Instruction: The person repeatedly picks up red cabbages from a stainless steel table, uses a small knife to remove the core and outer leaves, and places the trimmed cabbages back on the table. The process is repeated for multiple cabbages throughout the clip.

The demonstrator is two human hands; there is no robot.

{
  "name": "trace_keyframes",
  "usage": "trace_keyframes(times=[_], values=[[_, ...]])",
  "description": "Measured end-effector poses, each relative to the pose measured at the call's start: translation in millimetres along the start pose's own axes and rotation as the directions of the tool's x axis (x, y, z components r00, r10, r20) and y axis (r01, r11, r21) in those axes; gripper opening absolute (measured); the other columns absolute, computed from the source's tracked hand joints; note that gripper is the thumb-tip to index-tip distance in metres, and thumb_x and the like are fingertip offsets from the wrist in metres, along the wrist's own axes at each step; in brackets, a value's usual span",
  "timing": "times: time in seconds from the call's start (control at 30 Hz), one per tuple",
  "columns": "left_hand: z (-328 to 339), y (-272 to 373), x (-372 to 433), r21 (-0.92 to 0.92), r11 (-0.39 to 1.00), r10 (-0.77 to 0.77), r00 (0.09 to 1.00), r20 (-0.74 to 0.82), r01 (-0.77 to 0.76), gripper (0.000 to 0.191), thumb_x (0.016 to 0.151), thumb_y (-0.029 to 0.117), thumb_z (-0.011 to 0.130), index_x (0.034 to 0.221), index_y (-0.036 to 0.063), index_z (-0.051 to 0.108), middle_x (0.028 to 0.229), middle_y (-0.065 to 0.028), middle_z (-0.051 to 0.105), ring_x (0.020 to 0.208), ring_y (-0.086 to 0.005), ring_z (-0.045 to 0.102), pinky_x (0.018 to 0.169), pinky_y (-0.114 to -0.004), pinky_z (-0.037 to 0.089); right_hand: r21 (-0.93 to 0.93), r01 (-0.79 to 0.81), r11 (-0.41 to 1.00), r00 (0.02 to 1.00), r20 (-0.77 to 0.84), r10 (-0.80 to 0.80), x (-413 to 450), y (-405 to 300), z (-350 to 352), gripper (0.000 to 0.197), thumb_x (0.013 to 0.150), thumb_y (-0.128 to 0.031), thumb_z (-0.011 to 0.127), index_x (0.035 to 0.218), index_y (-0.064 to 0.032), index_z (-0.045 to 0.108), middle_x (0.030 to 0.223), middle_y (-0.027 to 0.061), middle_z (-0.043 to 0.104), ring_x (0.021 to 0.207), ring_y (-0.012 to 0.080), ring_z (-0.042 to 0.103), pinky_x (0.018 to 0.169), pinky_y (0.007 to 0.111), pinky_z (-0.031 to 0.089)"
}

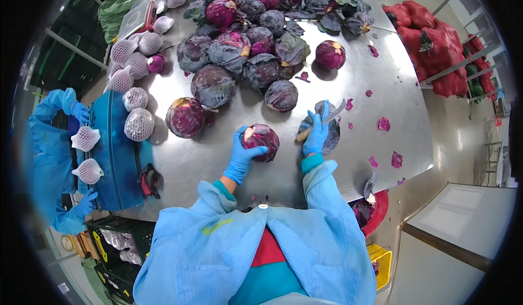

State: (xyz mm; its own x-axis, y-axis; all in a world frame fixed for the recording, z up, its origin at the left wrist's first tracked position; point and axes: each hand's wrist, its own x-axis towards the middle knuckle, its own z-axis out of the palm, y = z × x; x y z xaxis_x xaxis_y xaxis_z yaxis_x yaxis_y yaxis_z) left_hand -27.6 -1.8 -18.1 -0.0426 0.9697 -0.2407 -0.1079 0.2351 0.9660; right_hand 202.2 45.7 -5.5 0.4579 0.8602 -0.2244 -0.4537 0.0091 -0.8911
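My left hand point(240, 158), in a blue glove, grips a trimmed red cabbage point(263, 142) from its left side, with the pale cut stem at its upper left. To the right, my right hand point(315, 135), also gloved, holds a knife with a wooden handle point(303, 136) and a curved metal blade point(336, 112). Beneath that hand lies a dark outer cabbage leaf point(332, 136) on the steel table point(278, 188). Closest to the held cabbage are a dark red cabbage point(281, 96) above it and a purple one point(185, 117) at its upper left.
Several unpeeled cabbages point(229, 51) are heaped at the back. Net-wrapped cabbages point(139, 124) line the left, beside a blue crate point(116, 154) and a co-worker's gloved hand point(86, 203). Leaf scraps point(384, 124) dot the right side. A red tub point(380, 213) stands below the table edge.
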Motion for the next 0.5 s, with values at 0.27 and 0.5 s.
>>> trace_keyframes(times=[0.27,0.5], values=[[57.0,26.0,-23.9,0.58,0.675,0.293,0.887,0.357,-0.456,0.113,0.056,0.032,0.09,0.146,0.0065,0.027,0.131,-0.021,0.037,0.122,-0.039,0.041,0.107,-0.046,0.037,-0.107,0.043,0.993,0.943,-0.323,-0.076,16.7,-9.4,-104.9,0.054,0.094,-0.01,0.049,0.147,-0.0113,0.041,0.143,0.0043,0.049,0.101,0.0189,0.062,0.057,0.026,0.051],[66.2,38.5,-25.2,0.607,0.706,0.119,0.906,0.407,-0.365,0.101,0.059,0.033,0.086,0.138,0.0031,0.03,0.126,-0.0231,0.037,0.116,-0.0404,0.041,0.102,-0.047,0.039,-0.274,-0.031,0.961,0.692,-0.7,-0.176,-117.6,-65.1,-252.8,0.055,0.093,-0.015,0.046,0.148,-0.0141,0.042,0.14,0.0093,0.05,0.115,0.0255,0.056,0.077,0.035,0.05]])
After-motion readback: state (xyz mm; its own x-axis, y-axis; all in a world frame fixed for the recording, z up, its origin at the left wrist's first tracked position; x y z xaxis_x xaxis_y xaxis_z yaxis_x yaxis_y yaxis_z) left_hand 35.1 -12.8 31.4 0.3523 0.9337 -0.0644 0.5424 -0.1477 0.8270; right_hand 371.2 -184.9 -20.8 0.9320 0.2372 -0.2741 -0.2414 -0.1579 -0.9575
